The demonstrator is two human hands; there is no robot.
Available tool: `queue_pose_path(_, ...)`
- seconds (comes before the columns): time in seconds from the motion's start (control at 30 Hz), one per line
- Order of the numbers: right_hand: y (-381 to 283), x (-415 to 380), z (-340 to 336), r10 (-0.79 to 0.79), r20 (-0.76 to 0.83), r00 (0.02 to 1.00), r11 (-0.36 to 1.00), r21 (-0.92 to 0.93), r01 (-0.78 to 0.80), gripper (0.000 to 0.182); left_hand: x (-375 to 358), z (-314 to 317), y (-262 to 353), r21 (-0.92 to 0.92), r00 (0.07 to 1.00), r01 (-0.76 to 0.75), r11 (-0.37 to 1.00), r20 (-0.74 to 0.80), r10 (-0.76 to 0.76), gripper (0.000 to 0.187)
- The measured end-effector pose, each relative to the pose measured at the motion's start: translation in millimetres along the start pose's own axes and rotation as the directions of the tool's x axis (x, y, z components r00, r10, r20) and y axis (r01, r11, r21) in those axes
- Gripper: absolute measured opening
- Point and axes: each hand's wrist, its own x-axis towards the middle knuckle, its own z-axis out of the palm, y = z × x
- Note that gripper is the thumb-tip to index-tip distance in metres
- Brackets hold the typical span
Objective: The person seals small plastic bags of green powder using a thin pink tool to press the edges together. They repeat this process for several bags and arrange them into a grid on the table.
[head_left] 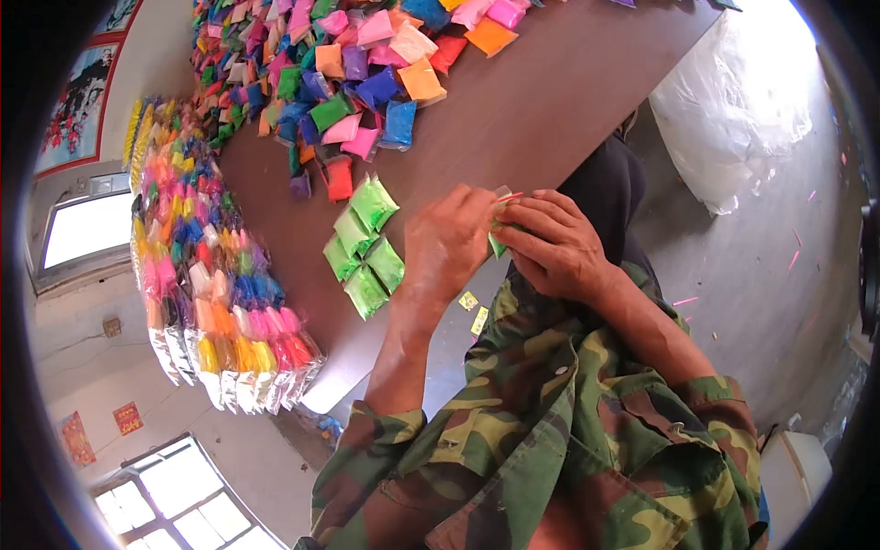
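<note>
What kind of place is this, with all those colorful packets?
Probably a small packing workshop: colorful packets are heaped on a brown table, and lots of filled clear bags are lined up beside them.

We hold a small green packet [497, 245] between our left hand [451, 234] and right hand [550, 236], by the counter [513, 119] edge; its lower part shows, the rest mostly covered; a thin pinkish-red strip [511, 196] shows above it.

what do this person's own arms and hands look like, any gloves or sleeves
The left hand and right hand are bare, no gloves visible. The camouflage-patterned fabric sleeves, mixing green, brown, black and tan, stop well short of the wrists.
</note>
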Motion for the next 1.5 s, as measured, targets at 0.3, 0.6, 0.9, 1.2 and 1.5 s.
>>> queue_pose_path(0.3, 0, 1, -1, 0.001, -0.018, 1.000, 1.000, 0.008, -0.001, 0.039, -2, -2, -8, -0.062, 0.987, 0.137, 0.989, -0.079, -0.142, 0.008)
queue_pose_path(0.6, -1, 0, 0, 0.007, -0.005, 1.000, 1.000, 0.000, -0.007, 0.036, -23, -2, -19, -0.033, 0.966, 0.237, 0.971, -0.101, -0.239, 0.008)
queue_pose_path(0.9, -3, -1, -1, 0.033, 0.016, 0.999, 0.999, 0.012, -0.034, 0.037, -31, 4, -16, 0.021, 0.971, 0.201, 0.979, -0.135, -0.197, 0.007)
queue_pose_path(1.2, -5, 1, 0, 0.033, 0.002, 0.999, 0.999, 0.005, -0.033, 0.037, -42, 13, -6, -0.062, 0.968, 0.199, 0.978, -0.144, -0.206, 0.007)
queue_pose_path(1.5, -5, 1, 0, 0.039, 0.003, 0.999, 0.999, 0.002, -0.039, 0.036, -47, 11, 0, -0.174, 0.949, 0.254, 0.951, -0.144, -0.280, 0.010)
